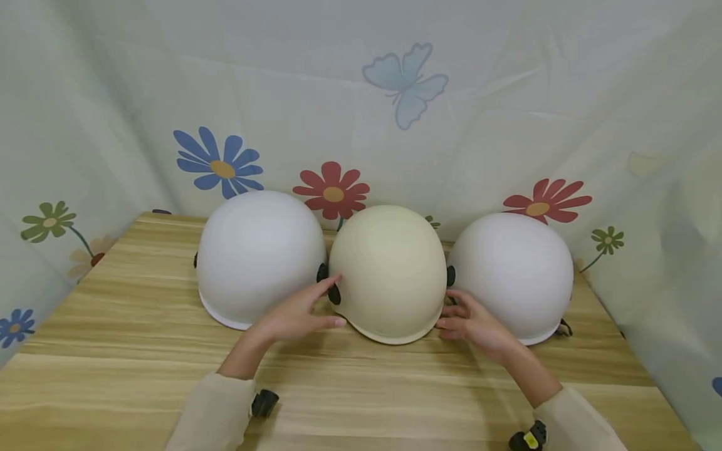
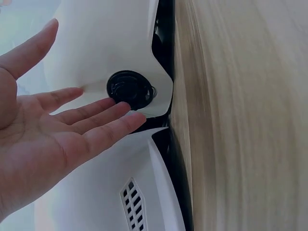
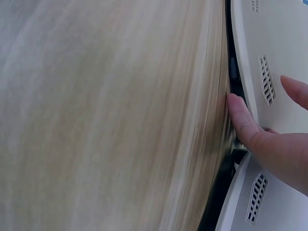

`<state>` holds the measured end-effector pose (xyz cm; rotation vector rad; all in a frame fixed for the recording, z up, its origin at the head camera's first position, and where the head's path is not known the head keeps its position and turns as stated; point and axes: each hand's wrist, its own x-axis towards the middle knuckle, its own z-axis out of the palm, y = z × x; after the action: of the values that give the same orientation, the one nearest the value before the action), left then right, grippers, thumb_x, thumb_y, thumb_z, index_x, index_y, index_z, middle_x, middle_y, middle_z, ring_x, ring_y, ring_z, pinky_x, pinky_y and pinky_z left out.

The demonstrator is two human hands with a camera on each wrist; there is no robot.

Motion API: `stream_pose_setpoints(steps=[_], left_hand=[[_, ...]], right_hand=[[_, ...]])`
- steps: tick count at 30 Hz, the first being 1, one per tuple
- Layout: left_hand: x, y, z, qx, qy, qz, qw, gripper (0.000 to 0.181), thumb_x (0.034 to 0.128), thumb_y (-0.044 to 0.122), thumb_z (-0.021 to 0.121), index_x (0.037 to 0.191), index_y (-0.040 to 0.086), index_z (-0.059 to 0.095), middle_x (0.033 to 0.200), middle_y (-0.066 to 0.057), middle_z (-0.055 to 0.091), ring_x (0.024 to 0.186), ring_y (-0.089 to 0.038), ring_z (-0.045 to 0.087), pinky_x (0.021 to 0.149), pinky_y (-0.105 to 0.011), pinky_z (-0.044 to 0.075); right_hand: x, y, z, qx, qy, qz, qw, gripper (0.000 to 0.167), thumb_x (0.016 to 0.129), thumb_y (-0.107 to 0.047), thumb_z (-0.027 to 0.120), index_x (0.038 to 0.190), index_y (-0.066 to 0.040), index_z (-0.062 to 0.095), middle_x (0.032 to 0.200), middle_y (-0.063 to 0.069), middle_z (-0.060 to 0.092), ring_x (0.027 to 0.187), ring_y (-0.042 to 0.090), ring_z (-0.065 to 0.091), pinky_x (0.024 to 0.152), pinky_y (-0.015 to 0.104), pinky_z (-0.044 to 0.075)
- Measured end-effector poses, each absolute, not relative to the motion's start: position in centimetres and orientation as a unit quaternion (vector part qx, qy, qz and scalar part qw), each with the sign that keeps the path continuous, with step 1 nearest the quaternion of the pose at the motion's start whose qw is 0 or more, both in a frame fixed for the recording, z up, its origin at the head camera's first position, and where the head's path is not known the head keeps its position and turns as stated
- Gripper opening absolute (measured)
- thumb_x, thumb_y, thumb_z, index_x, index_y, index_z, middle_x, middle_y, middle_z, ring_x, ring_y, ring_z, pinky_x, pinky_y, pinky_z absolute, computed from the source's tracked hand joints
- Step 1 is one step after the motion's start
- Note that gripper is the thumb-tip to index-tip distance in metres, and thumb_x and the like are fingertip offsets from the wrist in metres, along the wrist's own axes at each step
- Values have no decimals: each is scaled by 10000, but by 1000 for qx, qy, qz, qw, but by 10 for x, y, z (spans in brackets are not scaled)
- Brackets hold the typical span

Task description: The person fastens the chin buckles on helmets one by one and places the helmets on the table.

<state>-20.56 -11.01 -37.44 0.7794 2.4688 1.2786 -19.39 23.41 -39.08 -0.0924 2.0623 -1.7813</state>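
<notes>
Head view records a cream helmet point(image 1: 389, 275) upright on the tabletop point(image 1: 350, 401), middle of a row of three. Its neighbours are a left white helmet point(image 1: 259, 250) and a right white helmet point(image 1: 510, 275), each standing close beside it; whether the shells touch cannot be confirmed. The person's hands are apart, one at each side of the cream helmet. The left hand point(image 1: 299, 319) has its fingers extended and spread; left wrist view shows the fingertips at or just beside a round black fitting point(image 2: 130, 90) on the shell, with no grip taken. The right hand point(image 1: 476, 329) is at the lower right edge, fingers reaching to the rim and slightly bent, not clamped; some of its fingers are hidden. Right wrist view shows one fingertip low by the rim, near the tabletop, and a lattice vent point(image 3: 267, 79) in the shell above. A dark strap point(image 1: 564, 327) shows at the foot of the right white helmet. Both forearms are in beige sleeves, left sleeve point(image 1: 211, 407) and right sleeve point(image 1: 575, 419), each with a black device at the wrist. Behind the row hangs a pale cloth point(image 1: 485, 37) printed with a blue butterfly point(image 1: 406, 81), a blue flower point(image 1: 220, 166) and red flowers point(image 1: 333, 193).
</notes>
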Motion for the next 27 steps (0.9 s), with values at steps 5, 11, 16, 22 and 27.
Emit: stream_pose_setpoints(steps=[5, 11, 16, 22, 27], left_hand=[[-204, -110, -375, 265, 853, 431, 126, 802, 825, 356, 668, 1429, 24, 257, 1458, -138, 267, 1314, -307, 272, 1040, -471, 257], [-203, -110, -377, 264, 849, 439, 133, 774, 837, 305, 666, 1430, 25, 254, 1458, -142, 266, 1286, -332, 320, 1014, -483, 299], [-201, -112, -376, 253, 842, 454, 143, 767, 842, 297, 662, 1438, 49, 247, 1458, -135, 269, 1261, -346, 359, 969, -515, 345], [-200, -115, -373, 257, 833, 469, 145, 771, 842, 318, 659, 1440, 64, 244, 1443, -127, 301, 1242, -325, 384, 955, -519, 358], [-199, -115, -370, 266, 821, 484, 144, 778, 848, 312, 653, 1442, 59, 220, 1451, -138, 281, 1244, -331, 376, 955, -526, 355]], right_hand=[[-194, 234, -391, -31, 732, -649, 206, 697, 892, 34, 510, 1426, 10, 63, 1234, 316, 367, 1008, 302, 539, 866, 448, 460], [-192, 232, -390, -26, 727, -659, 193, 689, 882, 69, 494, 1423, 25, 70, 1207, 307, 372, 988, 294, 545, 865, 454, 458], [-190, 229, -384, -28, 722, -670, 169, 681, 871, 94, 478, 1423, 24, 86, 1178, 284, 369, 942, 236, 547, 865, 461, 456], [-188, 226, -374, -30, 713, -690, 120, 698, 850, 115, 493, 1422, 5, 107, 1084, 181, 422, 858, 141, 568, 827, 380, 483], [-189, 228, -363, -45, 699, -706, 103, 723, 829, 143, 504, 1425, 4, 117, 1057, 126, 457, 840, 124, 564, 763, 287, 486]])
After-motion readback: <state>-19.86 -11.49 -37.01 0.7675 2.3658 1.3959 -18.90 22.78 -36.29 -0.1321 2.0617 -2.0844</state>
